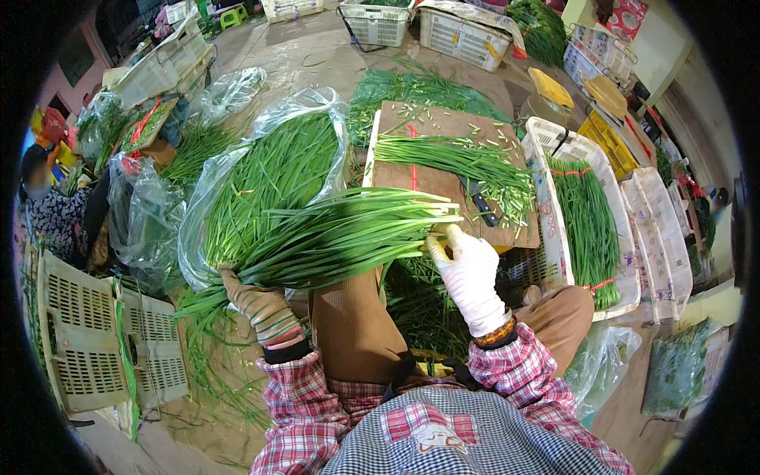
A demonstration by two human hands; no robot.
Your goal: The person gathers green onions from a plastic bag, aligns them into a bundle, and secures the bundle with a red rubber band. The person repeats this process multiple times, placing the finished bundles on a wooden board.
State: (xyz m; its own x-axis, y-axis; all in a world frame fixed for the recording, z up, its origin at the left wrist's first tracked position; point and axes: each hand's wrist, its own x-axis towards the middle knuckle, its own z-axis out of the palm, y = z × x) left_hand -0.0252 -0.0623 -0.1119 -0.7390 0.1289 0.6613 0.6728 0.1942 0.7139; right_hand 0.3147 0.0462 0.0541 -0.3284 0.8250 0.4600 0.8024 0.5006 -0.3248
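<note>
My left hand (255,303), in a brownish striped glove, holds the leafy end of a bunch of garlic chives (344,234). At the pale stem end, my right hand (466,264) in a white glove touches the stalks with thumb and fingers. The bunch lies level across my lap and over the near edge of a wooden board (395,169). On that board rest another bunch of chives (445,149), a red tie (413,166), cut stem bits and a knife with a black handle (485,211). A plastic bag full of chives (279,160) stands behind my left hand.
A white crate (629,279) at right holds chives bound with red ties. Grey-white crates (83,338) stand at left, near a seated person (56,214). Beyond the board lies a green sheet (469,98) with trimmings. Further crates (463,38) stand at the back.
</note>
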